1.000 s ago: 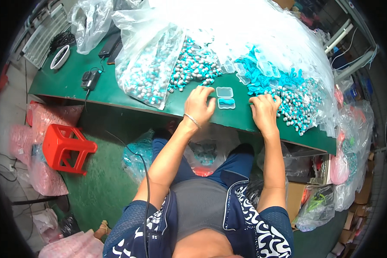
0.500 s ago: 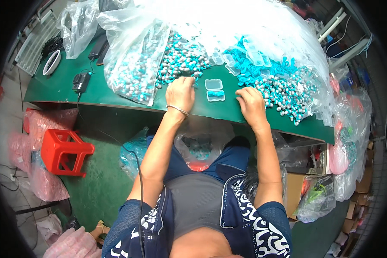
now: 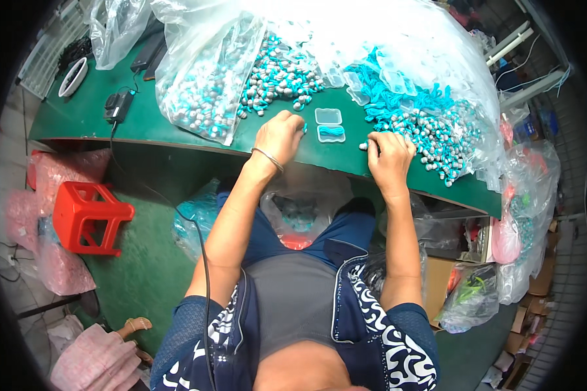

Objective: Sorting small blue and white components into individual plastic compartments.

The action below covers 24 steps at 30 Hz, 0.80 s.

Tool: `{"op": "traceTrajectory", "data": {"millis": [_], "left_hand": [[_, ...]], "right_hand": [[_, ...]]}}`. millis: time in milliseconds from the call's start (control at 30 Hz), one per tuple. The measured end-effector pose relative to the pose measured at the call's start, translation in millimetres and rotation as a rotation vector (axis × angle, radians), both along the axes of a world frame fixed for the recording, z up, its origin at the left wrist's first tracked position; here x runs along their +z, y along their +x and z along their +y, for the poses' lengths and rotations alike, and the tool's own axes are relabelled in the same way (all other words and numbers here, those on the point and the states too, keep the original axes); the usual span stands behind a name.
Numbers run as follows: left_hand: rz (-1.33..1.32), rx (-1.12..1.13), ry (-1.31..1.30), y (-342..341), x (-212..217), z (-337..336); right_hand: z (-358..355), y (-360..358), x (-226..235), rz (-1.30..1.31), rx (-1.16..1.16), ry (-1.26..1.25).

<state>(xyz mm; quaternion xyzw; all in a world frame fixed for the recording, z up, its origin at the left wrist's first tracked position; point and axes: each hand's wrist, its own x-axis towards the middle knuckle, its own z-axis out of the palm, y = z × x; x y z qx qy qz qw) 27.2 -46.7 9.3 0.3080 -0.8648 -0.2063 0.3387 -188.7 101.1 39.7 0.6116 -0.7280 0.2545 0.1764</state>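
My left hand [image 3: 280,135], with a bracelet on the wrist, rests on the green table [image 3: 143,124] with its fingers curled, just left of a small clear plastic box [image 3: 330,125] that lies open with something teal in its near half. My right hand [image 3: 390,155] rests to the right of the box, fingers curled at the edge of a heap of small grey-and-teal pieces [image 3: 437,137]. Whether either hand pinches a piece is hidden. A second heap of the same pieces [image 3: 280,78] lies beyond my left hand, partly on a clear bag [image 3: 205,98].
Teal cords [image 3: 398,98] lie behind the right heap, and big clear plastic bags [image 3: 346,32] cover the table's back. A black adapter [image 3: 119,105] sits at the left. A red stool [image 3: 88,215] and pink bags stand on the floor at left; bags and boxes crowd the right.
The view has shifted, so the table sits lower in the picture. Both hands stay beside the small box, with the left hand's fingers now curled nearer to it.
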Motion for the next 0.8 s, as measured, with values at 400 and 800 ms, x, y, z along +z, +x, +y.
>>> {"op": "traceTrajectory", "data": {"millis": [400,800], "left_hand": [[0.055,-0.021,0.005,0.0,-6.8,-1.1],[0.218,-0.027,0.016,-10.5,1.4,15.5]], "right_hand": [[-11.7,17.3,-16.3,0.008,-0.013,-0.027],[-17.5,21.3,-27.2,-0.056,-0.003,-0.069]]}}
